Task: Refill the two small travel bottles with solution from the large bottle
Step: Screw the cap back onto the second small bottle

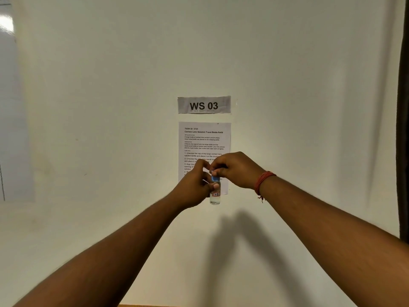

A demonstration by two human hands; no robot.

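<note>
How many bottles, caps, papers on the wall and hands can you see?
Small bottles: 1
Blue caps: 1
Papers on the wall: 2, the WS 03 sign and the task sheet
Hands: 2, left hand and right hand
Total: 6

The left hand (194,185) covers the upper left side of the bottle (215,196). Right hand (234,170) fingers hide most of the blue cap (215,178). Both hands block the sheet's (204,142) lower lines; its small print is unreadable.
</note>
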